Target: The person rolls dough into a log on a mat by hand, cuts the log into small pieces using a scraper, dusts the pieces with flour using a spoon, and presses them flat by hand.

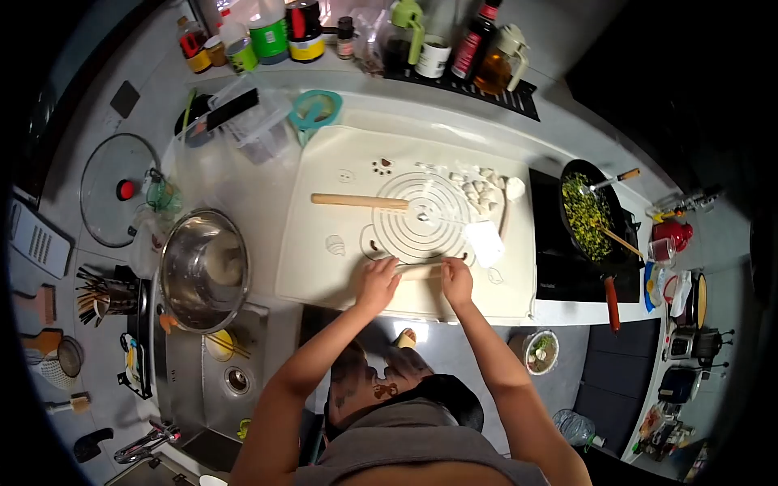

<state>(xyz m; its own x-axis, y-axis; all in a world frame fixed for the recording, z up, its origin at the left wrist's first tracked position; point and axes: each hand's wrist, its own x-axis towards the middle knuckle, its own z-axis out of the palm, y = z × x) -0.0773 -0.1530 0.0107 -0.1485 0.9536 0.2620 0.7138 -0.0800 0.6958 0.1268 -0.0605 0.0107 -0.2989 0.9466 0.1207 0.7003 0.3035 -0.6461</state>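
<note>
A pale dough log [421,273] lies across the front of the cream kneading mat [324,279]. My left hand [378,285] is closed round its left end, and my right hand [456,282] grips the right end. Farther back on the mat rests a wooden rolling pin [356,200], its right end over the printed circles. Beyond my right hand is a white flat piece [485,243], perhaps a dough scraper. Several small dough pieces [484,194] are heaped at the mat's back right.
On the right, a wok [587,212] of chopped green and yellow filling sits on the black stove [555,279], its handle jutting forward. A steel bowl [205,271] stands left, by the sink [190,389]. Bottles [267,32] line the back ledge. A bin [535,352] is on the floor.
</note>
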